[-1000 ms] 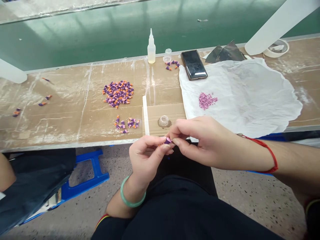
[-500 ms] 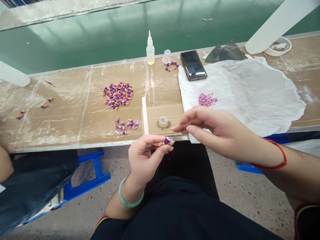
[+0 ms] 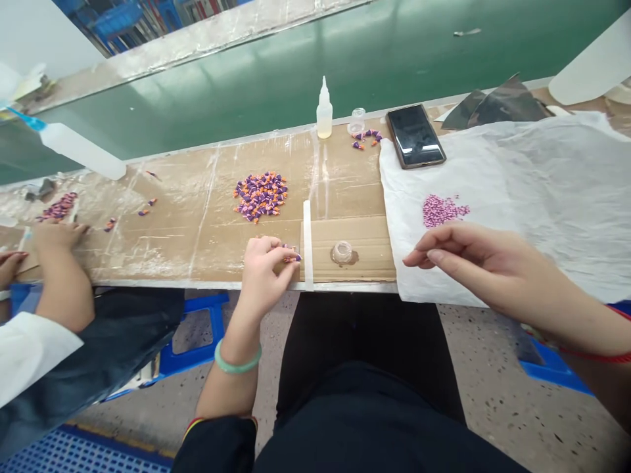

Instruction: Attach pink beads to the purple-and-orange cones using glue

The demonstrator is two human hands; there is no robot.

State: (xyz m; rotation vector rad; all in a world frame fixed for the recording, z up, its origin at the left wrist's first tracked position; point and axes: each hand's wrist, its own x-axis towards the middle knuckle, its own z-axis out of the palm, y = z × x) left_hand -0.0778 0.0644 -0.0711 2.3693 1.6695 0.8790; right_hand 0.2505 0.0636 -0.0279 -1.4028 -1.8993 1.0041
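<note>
My left hand [image 3: 263, 272] rests on the cardboard-covered bench [image 3: 197, 217] near its front edge, fingers pinched on a small purple and orange piece [image 3: 292, 256], beside a white strip [image 3: 308, 243]. A heap of the same purple and orange pieces [image 3: 261, 194] lies just beyond it. My right hand [image 3: 473, 259] hovers over the white sheet [image 3: 542, 197], fingers loosely curled with thumb and forefinger close together, nothing visible in them. A small pile of pink beads [image 3: 441, 209] lies on the sheet just above that hand. A small clear cap [image 3: 342, 251] sits between my hands.
A glue bottle [image 3: 324, 117], a small clear jar [image 3: 357, 121], a few more pieces [image 3: 367, 136] and a black phone [image 3: 415, 136] stand at the bench's back. Another person's hands [image 3: 54, 240] work at the left by more pieces [image 3: 59, 205]. Blue stools [image 3: 197, 328] stand below.
My left hand carried the small piece from my lap up onto the bench. My right hand let go and moved right over the white sheet. The view swung left, showing another person's hands.
</note>
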